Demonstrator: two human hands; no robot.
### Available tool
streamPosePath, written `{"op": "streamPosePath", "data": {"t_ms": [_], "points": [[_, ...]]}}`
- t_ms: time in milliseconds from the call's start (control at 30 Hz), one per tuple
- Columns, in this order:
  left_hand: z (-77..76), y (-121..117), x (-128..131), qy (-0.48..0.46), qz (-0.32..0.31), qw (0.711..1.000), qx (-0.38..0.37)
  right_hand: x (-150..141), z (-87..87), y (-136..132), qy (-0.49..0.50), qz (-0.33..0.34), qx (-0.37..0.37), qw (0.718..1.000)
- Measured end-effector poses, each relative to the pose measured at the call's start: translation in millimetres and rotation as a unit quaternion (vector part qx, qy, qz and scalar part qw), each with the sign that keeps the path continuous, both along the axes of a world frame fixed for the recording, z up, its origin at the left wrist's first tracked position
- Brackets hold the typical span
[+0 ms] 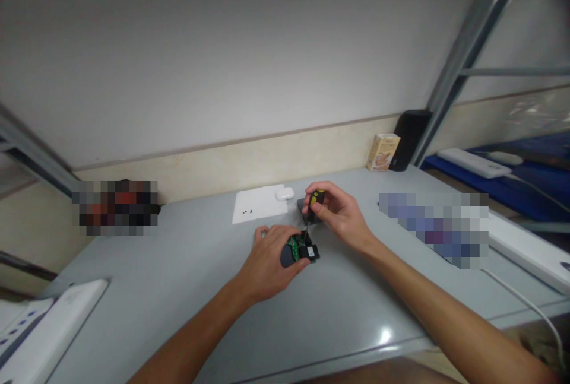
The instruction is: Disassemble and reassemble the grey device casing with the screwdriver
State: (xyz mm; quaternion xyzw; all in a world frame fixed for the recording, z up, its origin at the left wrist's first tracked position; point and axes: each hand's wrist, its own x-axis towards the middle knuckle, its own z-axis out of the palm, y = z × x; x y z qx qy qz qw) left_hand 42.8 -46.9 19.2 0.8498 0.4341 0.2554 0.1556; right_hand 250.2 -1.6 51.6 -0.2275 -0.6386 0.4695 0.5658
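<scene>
Below R hand [338, 210] + screwdriver [317, 199], gripped by L hand [275, 256]: PCB device [295, 247].

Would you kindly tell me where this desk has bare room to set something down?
The desk is bare between the left forearm and the white object at left, and between the left and right forearms. Another patch lies between the right hand and yellow box. It is crowded around the circuit board, with the left hand, screwdriver and paper close.
</scene>
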Motion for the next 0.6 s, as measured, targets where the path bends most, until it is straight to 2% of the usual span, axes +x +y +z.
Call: {"op": "streamPosePath", "data": {"t_ms": [600], "points": [[3.8,-2.2,0.0,-0.005,-0.001,1.0,0.012,0.2,-0.1,0.5,0.006,0.007,-0.005,1.0]]}}
